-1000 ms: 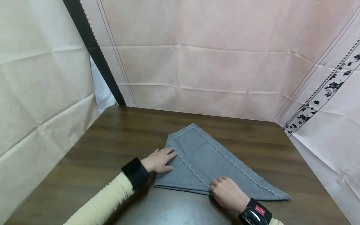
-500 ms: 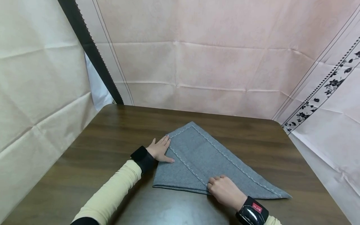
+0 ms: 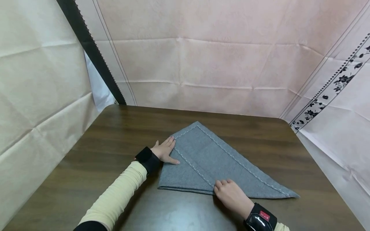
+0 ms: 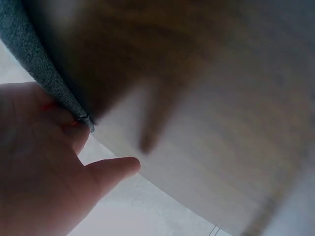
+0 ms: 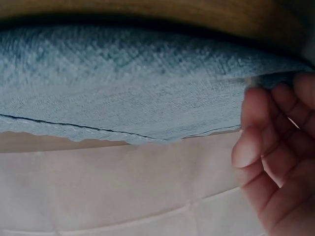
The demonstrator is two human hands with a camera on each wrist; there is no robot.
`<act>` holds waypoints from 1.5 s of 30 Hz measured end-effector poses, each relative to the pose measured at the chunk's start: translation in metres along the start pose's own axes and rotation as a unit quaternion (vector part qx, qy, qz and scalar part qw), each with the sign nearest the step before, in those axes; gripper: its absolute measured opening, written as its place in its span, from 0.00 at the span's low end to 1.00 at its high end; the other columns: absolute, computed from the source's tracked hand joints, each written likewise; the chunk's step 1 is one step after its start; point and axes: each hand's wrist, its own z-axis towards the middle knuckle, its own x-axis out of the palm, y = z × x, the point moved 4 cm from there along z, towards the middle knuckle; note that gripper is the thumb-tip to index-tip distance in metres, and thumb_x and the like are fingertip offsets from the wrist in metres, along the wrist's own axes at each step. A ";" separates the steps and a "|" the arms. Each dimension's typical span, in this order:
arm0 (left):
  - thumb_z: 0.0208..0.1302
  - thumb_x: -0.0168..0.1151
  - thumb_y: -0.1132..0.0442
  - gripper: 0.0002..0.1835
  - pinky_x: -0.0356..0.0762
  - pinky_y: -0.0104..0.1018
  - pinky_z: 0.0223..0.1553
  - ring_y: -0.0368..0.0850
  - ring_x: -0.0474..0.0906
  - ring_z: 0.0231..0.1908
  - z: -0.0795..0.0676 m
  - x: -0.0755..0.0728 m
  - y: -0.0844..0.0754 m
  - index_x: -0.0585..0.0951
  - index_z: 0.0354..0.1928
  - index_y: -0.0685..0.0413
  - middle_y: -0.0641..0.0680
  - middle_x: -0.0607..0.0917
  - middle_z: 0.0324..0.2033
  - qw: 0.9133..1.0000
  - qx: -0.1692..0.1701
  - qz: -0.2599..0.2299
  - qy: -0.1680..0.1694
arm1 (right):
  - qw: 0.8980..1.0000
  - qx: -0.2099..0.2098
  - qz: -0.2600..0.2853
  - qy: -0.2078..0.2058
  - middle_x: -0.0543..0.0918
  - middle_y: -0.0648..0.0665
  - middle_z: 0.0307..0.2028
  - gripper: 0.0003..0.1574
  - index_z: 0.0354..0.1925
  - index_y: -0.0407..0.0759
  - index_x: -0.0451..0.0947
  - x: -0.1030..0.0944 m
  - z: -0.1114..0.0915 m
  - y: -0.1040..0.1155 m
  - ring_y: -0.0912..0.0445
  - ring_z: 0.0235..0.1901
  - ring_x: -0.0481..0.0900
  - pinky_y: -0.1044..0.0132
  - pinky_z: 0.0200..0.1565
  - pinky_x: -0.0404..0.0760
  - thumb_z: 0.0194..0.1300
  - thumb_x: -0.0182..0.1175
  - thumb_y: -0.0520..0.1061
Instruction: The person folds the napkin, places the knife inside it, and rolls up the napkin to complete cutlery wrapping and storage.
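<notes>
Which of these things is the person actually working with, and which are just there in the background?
In use:
grey cloth, folded on the table
left hand, flat on its left edge
right hand, fingers curled at its near edge

Just there:
wooden table
pink backdrop sheets

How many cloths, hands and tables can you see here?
Grey cloth: 1
Hands: 2, the left hand and the right hand, both on the cloth
Brown wooden table: 1
Total: 4

Head view looks down; wrist views sit close, sharing the cloth.
</notes>
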 end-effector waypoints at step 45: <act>0.53 0.57 0.35 0.54 0.42 0.64 0.59 0.51 0.33 0.68 0.001 -0.001 -0.002 0.44 0.69 0.63 0.60 0.40 0.69 1.000 -0.007 -0.008 0.010 | 0.880 0.419 0.193 0.110 0.77 0.43 0.25 0.09 0.24 0.39 0.72 0.012 -0.182 -0.109 0.47 0.26 0.76 0.52 0.26 0.72 0.47 0.61 0.30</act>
